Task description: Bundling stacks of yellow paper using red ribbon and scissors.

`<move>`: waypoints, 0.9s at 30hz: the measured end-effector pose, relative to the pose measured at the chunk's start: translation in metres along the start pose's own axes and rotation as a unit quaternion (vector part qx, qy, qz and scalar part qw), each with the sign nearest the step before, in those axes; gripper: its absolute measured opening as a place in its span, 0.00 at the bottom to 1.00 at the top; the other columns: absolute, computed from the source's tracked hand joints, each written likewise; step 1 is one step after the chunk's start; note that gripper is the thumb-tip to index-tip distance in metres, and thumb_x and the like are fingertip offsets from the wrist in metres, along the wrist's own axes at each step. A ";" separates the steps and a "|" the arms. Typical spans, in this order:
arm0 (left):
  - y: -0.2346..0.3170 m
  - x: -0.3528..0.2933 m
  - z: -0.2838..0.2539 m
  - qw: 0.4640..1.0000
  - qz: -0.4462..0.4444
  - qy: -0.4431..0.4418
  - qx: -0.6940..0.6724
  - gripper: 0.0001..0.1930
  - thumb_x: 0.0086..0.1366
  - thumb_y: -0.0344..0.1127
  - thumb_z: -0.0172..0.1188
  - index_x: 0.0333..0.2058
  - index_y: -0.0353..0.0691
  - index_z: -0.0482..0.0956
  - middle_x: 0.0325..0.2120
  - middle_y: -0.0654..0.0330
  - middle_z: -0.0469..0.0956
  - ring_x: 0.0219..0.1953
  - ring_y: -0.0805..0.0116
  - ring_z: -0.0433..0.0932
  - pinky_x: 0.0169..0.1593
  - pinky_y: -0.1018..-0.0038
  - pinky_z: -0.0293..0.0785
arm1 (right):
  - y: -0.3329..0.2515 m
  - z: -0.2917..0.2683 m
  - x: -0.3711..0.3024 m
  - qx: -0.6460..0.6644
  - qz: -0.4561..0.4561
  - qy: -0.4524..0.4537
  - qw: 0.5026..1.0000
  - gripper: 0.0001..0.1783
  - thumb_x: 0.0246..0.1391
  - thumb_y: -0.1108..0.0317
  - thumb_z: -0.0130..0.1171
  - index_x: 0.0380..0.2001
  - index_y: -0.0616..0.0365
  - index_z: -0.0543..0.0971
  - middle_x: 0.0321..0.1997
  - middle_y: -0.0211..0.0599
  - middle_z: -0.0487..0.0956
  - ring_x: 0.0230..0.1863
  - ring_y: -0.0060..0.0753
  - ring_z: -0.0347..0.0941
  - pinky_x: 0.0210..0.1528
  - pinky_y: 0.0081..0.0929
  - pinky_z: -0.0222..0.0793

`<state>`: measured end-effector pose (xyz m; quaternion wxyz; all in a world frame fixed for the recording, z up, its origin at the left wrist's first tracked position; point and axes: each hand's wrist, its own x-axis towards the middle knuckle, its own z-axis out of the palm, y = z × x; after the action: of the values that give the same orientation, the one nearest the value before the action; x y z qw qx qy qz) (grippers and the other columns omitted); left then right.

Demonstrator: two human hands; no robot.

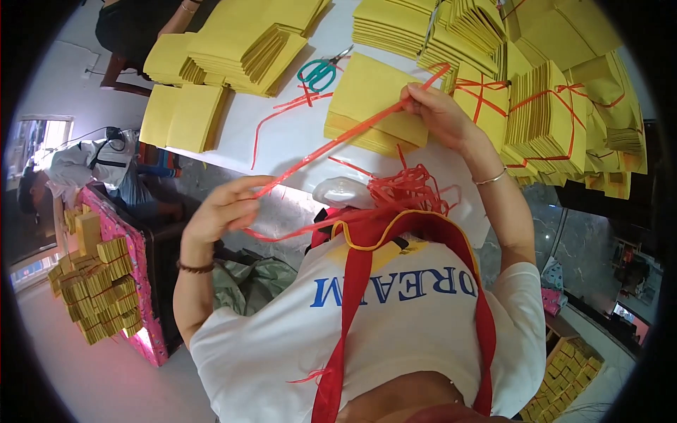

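A red plastic ribbon [337, 142] runs taut on a slant between my hands. My left hand [226, 209] pinches it at the lower left, and more ribbon trails from there toward my apron. Its other end is gripped by my right hand [438, 113], above the right edge of a stack of folded yellow paper [374, 77]. That stack lies on the white table [282, 151], beneath the ribbon. Close to my body sits a tangle of red ribbon [410, 189], beside a clear plastic object [341, 192] whose kind I cannot make out.
Teal-handled scissors [319, 74] and loose red ribbon pieces [262, 128] lie left of the stack. Folded yellow paper piles [240, 56] stand far left; ribbon-tied bundles [543, 113] crowd the right. Another person's arm [176, 17] shows at the top. Yellow bundles [99, 289] are heaped at left.
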<state>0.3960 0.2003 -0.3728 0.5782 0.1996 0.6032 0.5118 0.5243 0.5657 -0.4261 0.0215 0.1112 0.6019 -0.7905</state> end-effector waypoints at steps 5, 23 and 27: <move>-0.010 -0.083 -0.068 0.956 0.108 0.257 0.091 0.28 0.55 0.29 0.56 0.54 0.37 0.60 0.15 0.71 0.62 0.15 0.85 0.58 0.18 0.88 0.51 | 0.000 0.004 -0.001 0.011 0.011 0.009 1.000 0.16 0.56 0.58 0.43 0.27 0.57 0.73 0.24 0.25 0.69 0.36 0.23 0.65 0.45 0.21 0.58; -0.023 -0.021 -0.034 0.678 0.018 0.167 0.715 0.35 0.45 0.33 0.64 0.54 0.43 0.61 0.39 0.52 0.73 0.41 0.53 0.71 0.44 0.64 0.66 | 0.002 0.005 0.007 -0.086 0.003 -0.014 0.996 0.20 0.57 0.58 0.43 0.18 0.58 0.72 0.33 0.31 0.72 0.38 0.22 0.65 0.46 0.18 0.55; -0.004 0.072 0.039 0.762 0.323 0.193 0.528 0.36 0.45 0.36 0.64 0.54 0.40 0.60 0.44 0.54 0.71 0.45 0.54 0.69 0.51 0.66 0.60 | 0.001 0.012 0.003 -0.094 0.003 -0.002 0.996 0.19 0.57 0.57 0.43 0.22 0.58 0.75 0.29 0.28 0.73 0.36 0.19 0.66 0.45 0.17 0.57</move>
<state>0.4141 0.2738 -0.4039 0.0534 0.5532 0.7767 0.2966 0.5194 0.5541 -0.4242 0.0358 0.1091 0.6734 -0.7303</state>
